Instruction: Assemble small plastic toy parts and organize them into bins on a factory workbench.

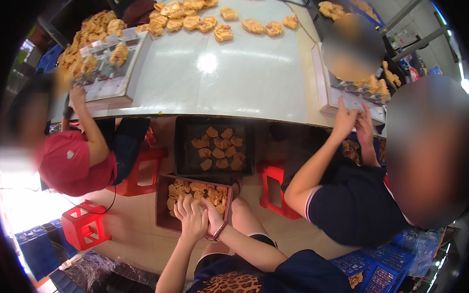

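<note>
My left hand (190,216) and my right hand (213,216) meet over a reddish-brown bin (164,221). The left one's fingers stretch out with small gaps between them. A beaded bracelet circles my right wrist, and that hand's fingers are partly covered by the left. No held thing shows between them. Below, many tan, lumpy moulded pieces (220,195) fill the bin. Just beyond it lies a black tray (181,162) with several similar pieces (221,143) spread over its bottom.
A white table (221,79) spans the far side, with piled tan pieces (172,12) at its back. People work at a white fixture box (125,91) on the left and another fixture box (326,95) on the right. Red stools (84,226) and blue crates (380,275) stand around.
</note>
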A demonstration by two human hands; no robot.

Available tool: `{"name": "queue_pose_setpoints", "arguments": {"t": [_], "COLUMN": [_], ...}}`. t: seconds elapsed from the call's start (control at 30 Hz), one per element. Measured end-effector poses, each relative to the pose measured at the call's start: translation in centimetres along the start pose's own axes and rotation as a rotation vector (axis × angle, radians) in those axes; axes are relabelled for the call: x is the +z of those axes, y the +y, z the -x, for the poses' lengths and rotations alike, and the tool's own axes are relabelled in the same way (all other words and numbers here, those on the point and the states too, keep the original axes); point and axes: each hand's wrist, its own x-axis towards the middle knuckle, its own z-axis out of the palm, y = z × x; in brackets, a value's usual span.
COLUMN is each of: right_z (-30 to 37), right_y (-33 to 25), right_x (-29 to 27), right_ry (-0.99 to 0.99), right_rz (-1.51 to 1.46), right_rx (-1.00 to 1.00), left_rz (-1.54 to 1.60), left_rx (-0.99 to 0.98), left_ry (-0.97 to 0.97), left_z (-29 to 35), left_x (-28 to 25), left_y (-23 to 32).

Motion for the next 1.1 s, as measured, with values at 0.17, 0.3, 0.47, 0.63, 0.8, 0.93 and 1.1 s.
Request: {"name": "queue_pose_setpoints", "arguments": {"t": [0.17,0.3,0.47,0.63,0.8,0.93,1.1], "right_z": [-4.1,-6.2,-8.4,-8.9,-9.0,-9.5,-10.4], "right_y": [-14.6,-24.0,-32.7,-32.6,-33.5,-32.5,-32.0], "right_x": [6.8,9.3,8.1,11.1,12.5,11.5,10.5], "right_ry": [0.118,-0.086,0.150,0.239,0.324,0.301,0.409], "right_rz": [0.107,0.112,0.573,0.962,1.057,1.157,1.302], "right_rx": [-0.355,-0.728,-1.504,-1.765,-1.895,-1.844,-1.903], "left_rz": [0.246,0.122,0.093,0.116,0.104,0.090,0.120], "left_rx": [0.119,-0.037,-0.056,-0.064,-0.069,-0.064,-0.043], "left_ry": [0.285,0.581,0.454,0.391,0.353,0.348,0.354], "left_z": [-22.1,-36.9,-40.5,-39.7,-40.3,-39.8,-40.2], "left_x": [-1.3,0.7,5.5,4.0,4.1,3.8,4.2], "left_y": [-0.4,-4.7,-6.4,-7.0,-6.3,-7.4,-6.7]}}
